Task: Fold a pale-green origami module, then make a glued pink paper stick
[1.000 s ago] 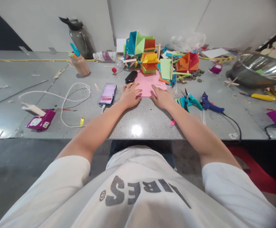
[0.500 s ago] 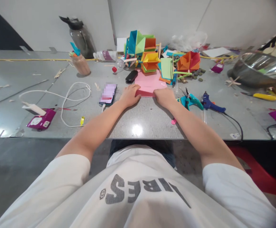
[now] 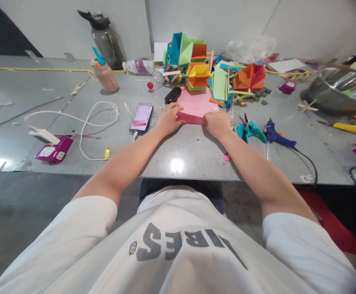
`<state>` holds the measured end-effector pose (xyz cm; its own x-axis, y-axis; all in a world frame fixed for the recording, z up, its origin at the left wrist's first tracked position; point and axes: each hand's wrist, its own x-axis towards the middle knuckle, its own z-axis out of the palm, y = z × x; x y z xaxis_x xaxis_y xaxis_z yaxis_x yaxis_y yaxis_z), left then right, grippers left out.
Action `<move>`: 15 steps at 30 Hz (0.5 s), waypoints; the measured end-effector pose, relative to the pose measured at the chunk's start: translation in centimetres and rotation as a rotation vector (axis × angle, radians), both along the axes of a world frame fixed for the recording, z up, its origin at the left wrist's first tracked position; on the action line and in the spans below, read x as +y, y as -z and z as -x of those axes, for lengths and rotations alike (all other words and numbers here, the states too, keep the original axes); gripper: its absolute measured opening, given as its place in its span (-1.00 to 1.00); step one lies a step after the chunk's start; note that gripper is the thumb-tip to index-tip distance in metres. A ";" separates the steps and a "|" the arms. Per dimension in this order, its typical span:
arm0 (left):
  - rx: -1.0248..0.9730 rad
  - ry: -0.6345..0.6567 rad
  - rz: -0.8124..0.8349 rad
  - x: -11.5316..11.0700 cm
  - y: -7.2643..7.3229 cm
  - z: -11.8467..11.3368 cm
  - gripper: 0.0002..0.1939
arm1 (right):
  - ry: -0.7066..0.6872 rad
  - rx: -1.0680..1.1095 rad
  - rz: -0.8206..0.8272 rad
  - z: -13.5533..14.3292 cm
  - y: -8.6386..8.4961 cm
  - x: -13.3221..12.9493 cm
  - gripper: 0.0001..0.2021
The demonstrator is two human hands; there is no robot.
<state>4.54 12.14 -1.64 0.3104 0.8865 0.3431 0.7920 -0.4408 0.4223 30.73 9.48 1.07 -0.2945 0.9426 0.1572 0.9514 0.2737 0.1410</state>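
A sheet of pink paper (image 3: 197,103) lies flat on the grey table, its near edge turned up in a darker pink strip. My left hand (image 3: 169,117) grips the left end of this strip, thumb in front and fingers bent over the paper. At the right end, my right hand (image 3: 217,123) is closed on the strip with its fingers curled in. The parts of the paper under both hands are hidden. Just behind my left hand sits a small black case (image 3: 173,95). A phone (image 3: 142,118) with a cable plugged in lies to the left.
Folded coloured paper shapes (image 3: 193,61) crowd the back. Teal-handled pliers (image 3: 251,131) and a blue glue gun (image 3: 278,134) lie right of my right hand. Far right stands a metal bowl (image 3: 333,100). A wooden cup (image 3: 106,77) and a dark water bottle (image 3: 107,45) stand back left.
The view has tilted slightly, shifting the table items a little. Both hands keep their places on the paper, and the darker folded strip shows somewhat more.
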 end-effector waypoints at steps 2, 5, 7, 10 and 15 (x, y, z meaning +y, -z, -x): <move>-0.008 -0.004 0.003 -0.1 -0.1 0.0 -0.45 | -0.007 0.015 -0.008 0.0 0.1 0.0 -0.55; -0.002 -0.018 0.003 -0.2 -0.3 -0.2 -0.48 | -0.029 0.027 -0.008 0.0 0.1 0.0 -0.54; 0.007 -0.020 0.004 -0.2 -0.4 -0.3 -0.51 | -0.066 0.008 0.011 0.0 -0.1 -0.1 -0.53; 0.033 -0.006 0.007 -0.4 -0.6 -0.3 -0.55 | -0.120 0.006 0.025 -0.2 -0.7 -0.3 -0.54; 0.060 0.030 -0.019 -0.6 -0.7 -0.1 -0.56 | -0.205 0.074 0.002 -1.0 -1.5 -1.6 -0.59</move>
<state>4.67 11.57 -0.99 0.3568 0.8700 0.3402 0.8022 -0.4720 0.3656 31.73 7.92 2.55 -0.4676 0.8646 0.1839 0.8836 0.4625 0.0725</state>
